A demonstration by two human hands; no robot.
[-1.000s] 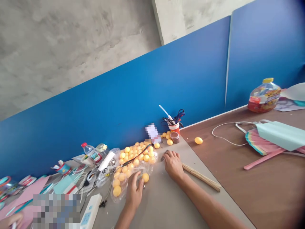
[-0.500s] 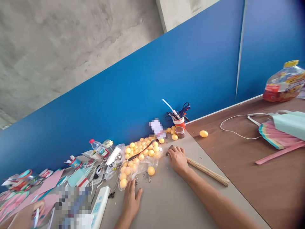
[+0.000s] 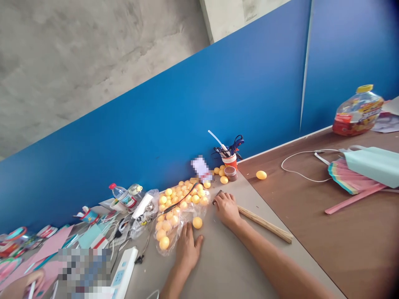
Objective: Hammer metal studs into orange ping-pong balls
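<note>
My left hand (image 3: 188, 249) lies on the grey tabletop, fingers stretched out and thumb apart. It is beside a clear plastic bag of orange table tennis balls (image 3: 177, 207). A loose orange ball (image 3: 197, 223) sits just beyond its fingertips. My right hand (image 3: 227, 208) is further forward, its fingers bent down around something mostly hidden. A small dark piece (image 3: 217, 196) shows at its fingertips. Light wooden sticks (image 3: 268, 224) extend from behind this hand toward the right. A black strap or cable (image 3: 182, 198) lies across the bag.
Against the blue partition (image 3: 187, 112) stand a red-white cup of tools (image 3: 230, 161) and a round jar (image 3: 231, 173). At left are a white power strip (image 3: 124, 272), a water bottle (image 3: 124, 195) and another person's hand (image 3: 33, 282). A yellow-capped bottle (image 3: 358, 112) stands right.
My left hand has moved right along the tabletop, closer to the loose ball. Small shiny bits that lay beside it no longer show. My right hand stays in about the same place.
</note>
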